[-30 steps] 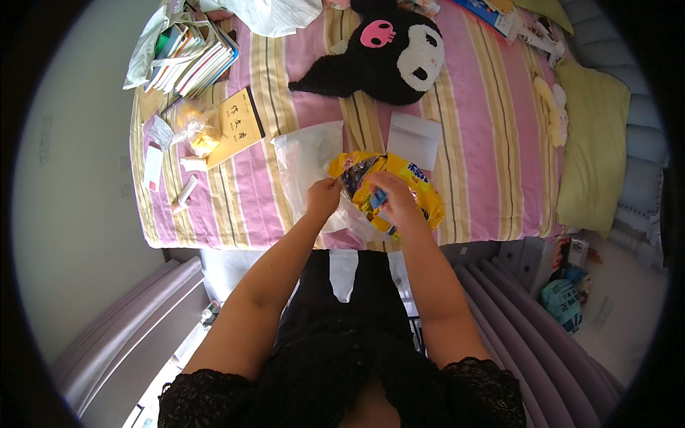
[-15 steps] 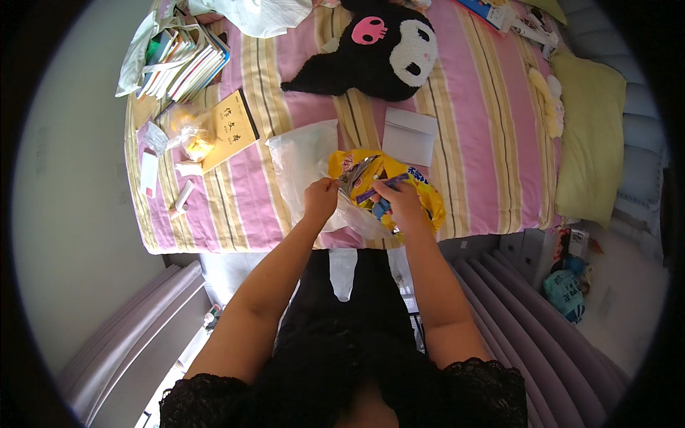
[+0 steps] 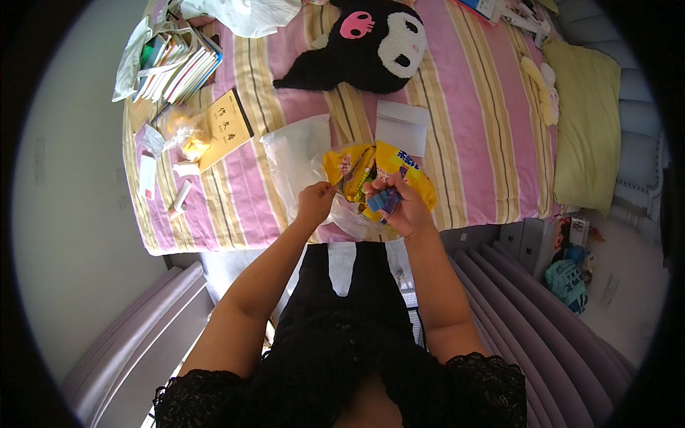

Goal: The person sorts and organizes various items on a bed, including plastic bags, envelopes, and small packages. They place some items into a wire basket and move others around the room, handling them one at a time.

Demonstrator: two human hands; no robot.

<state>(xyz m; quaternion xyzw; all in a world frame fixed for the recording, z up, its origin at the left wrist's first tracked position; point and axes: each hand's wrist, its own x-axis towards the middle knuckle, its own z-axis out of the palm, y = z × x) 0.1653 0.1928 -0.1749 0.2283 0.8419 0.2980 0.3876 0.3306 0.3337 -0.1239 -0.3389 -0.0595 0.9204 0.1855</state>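
Note:
A yellow snack bag (image 3: 419, 187) lies opened near the bed's front edge, its mouth showing green and yellow packets inside. My left hand (image 3: 315, 203) is closed in a pinch on the left rim of this bag. Over the bag's right side, my right hand (image 3: 410, 208) has its fingers curled round several small blue and purple packets (image 3: 384, 202); their exact kind is too small to make out. A translucent white plastic bag (image 3: 296, 153) spreads under and to the left of the yellow bag.
A white envelope-like sheet (image 3: 402, 127) lies just behind the yellow bag. Farther back is a black plush cushion (image 3: 328, 68). To the left are a yellow notebook (image 3: 230, 135), a clear bag of yellow items (image 3: 194, 146) and stacked books (image 3: 182, 68). Striped bedding (image 3: 471, 143) lies underneath.
My right hand has turned and drawn slightly toward me, lifting the blue and purple packets within its curled fingers. The left hand keeps its pinch. The whole view has shifted slightly.

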